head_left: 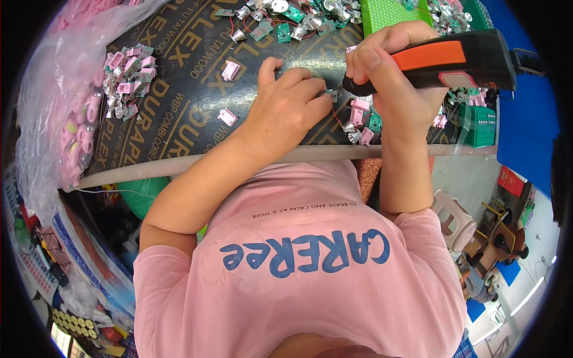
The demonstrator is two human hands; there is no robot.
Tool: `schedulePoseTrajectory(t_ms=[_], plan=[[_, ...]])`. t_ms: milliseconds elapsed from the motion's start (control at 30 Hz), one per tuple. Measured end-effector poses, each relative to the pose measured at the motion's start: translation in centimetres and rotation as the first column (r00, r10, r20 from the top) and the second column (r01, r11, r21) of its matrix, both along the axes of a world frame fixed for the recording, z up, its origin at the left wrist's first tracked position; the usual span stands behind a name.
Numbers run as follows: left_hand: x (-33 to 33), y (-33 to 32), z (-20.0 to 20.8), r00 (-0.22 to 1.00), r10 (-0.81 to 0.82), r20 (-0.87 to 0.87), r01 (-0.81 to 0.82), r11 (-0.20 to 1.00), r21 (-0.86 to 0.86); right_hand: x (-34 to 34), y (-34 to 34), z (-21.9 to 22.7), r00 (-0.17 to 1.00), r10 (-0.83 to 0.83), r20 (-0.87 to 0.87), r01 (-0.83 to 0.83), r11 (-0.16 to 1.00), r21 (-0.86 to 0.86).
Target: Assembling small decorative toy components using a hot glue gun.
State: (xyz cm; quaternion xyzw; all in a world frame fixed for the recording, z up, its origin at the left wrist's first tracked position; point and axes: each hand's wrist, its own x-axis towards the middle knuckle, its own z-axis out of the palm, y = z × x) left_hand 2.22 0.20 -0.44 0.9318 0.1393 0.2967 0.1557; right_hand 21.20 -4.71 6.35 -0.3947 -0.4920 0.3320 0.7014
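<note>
My right hand [394,77] is wrapped round a black and orange power screwdriver [477,59], its body pointing off to the right. The tool's dark nose [356,88] comes down close to my left fingertips; its tip is hidden. My left hand [286,110] rests low over the dark work board, fingers bent together and the little finger raised. At its fingertips a small grey-green wired part [332,94] shows, mostly covered. Beside it, between my hands, lie pink plastic housings [359,110] with silvery cups and thin red wires.
Two loose pink housings [227,116] lie left of my left hand. A pile of pink and silver assemblies [128,80] sits further left, near a clear plastic bag [45,119] of pink parts. Circuit boards with reflector cups [283,33], a bright green tray [388,15] and stacked green boards [478,125] lie around.
</note>
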Motion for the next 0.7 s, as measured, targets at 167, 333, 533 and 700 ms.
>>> schedulePoseTrajectory(t_ms=[167,333,533,700], plan=[[0.0,0.0,-0.1,1.0,0.003,0.003,-0.003,1.0,-0.007,-0.4,0.1,-0.2,1.0,-0.016,0.001,0.016,1.0,-0.007],[0.5,0.1,-0.2,1.0,-0.01,0.018,0.01,1.0,-0.008,-0.4,0.1,-0.4,0.998,-0.004,0.059,0.004,1.0,-0.014],[0.5,0.4,0.0,0.998,-0.062,0.017,0.062,0.998,-0.01,-0.6,-0.1,0.3,0.942,-0.025,0.334,0.025,1.0,0.005],[0.5,1.7,0.4,0.986,-0.145,0.08,0.144,0.989,0.011,-0.4,-0.2,0.6,0.998,0.061,0.008,-0.06,0.996,-0.073]])
